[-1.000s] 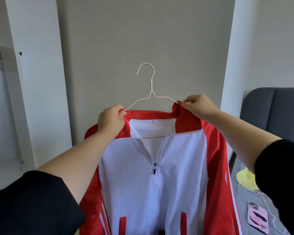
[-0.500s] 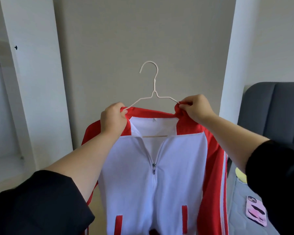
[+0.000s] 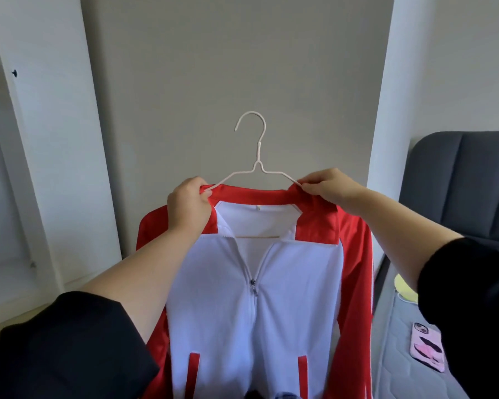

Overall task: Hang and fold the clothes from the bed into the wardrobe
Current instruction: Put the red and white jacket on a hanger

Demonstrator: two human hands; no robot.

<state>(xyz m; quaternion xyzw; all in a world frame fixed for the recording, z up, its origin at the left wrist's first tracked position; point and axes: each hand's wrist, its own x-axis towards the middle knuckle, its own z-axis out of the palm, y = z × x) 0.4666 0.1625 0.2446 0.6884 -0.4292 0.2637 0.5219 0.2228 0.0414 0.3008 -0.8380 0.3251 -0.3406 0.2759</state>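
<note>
A red and white zip jacket [image 3: 251, 298] hangs in front of me on a thin white wire hanger [image 3: 257, 156], its hook pointing up. My left hand [image 3: 189, 205] grips the red collar and the hanger's left arm. My right hand [image 3: 326, 185] pinches the collar's right corner at the hanger's right arm. The zip is half open, showing the hanger's bottom bar. The white wardrobe [image 3: 49, 139] stands open at the left, its inside mostly out of view.
A grey wall lies straight ahead with a white pillar [image 3: 386, 110] on the right. At the right is the bed [image 3: 401, 349] with a dark grey padded headboard [image 3: 458, 182], a pink phone [image 3: 427, 347] and a yellow object [image 3: 404, 289] on it.
The view has turned slightly left and the jacket has settled lower on the hanger. Both hands keep their hold on the collar; my right fingers now pinch its corner.
</note>
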